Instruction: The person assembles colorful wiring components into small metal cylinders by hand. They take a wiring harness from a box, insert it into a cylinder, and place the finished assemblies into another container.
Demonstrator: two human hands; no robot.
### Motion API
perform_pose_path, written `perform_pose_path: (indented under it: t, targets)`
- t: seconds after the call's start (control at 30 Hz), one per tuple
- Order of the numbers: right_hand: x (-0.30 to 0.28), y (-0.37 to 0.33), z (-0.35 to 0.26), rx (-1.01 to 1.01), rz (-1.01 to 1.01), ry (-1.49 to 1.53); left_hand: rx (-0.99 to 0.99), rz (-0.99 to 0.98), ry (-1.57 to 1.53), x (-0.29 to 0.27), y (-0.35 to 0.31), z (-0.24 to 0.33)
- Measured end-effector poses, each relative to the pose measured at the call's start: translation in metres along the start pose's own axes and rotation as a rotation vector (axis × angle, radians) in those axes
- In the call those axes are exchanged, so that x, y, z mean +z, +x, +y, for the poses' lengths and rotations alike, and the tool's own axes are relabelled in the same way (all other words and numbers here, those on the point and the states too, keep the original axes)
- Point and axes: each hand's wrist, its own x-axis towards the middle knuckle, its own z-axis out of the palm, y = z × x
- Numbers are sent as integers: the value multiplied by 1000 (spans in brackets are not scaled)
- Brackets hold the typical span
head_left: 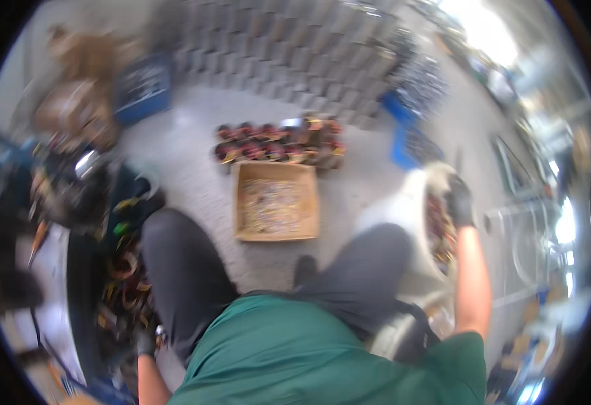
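My right hand (459,201), in a dark glove, is at the far right rim of a white bucket (403,202) that leans beside my right knee. Inside the bucket are many reddish-brown and copper-coloured wound parts (438,229). Blur hides whether the fingers grip the rim or a part. Low on the left, my gloved left hand (146,342) is beside my thigh, next to a heap of similar dark wound parts (125,287). A small shiny thing (160,331) shows beside it; its fingers are too smeared to read.
Ahead of me on the floor stands an open cardboard box (312,202) with many small pale pieces. Behind it are rows of dark red, copper-wound cylinders (262,143). Stacked grey cylinders (275,50) line the back. A blue crate (142,91) stands far left; blue trays (400,138) lie right.
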Motion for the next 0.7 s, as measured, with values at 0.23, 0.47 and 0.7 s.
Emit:
perform_pose_path:
  t: [0.23,0.47,0.7]
  targets:
    - [-1,-42,20,559,-18,277,183,110,-473,-21,63,47]
    - [87,-52,34,439,-315,39,780,207,-54,-16,28,324]
    - [115,-42,33,279,-175,-302,1055,-119,-436,93,-29,496]
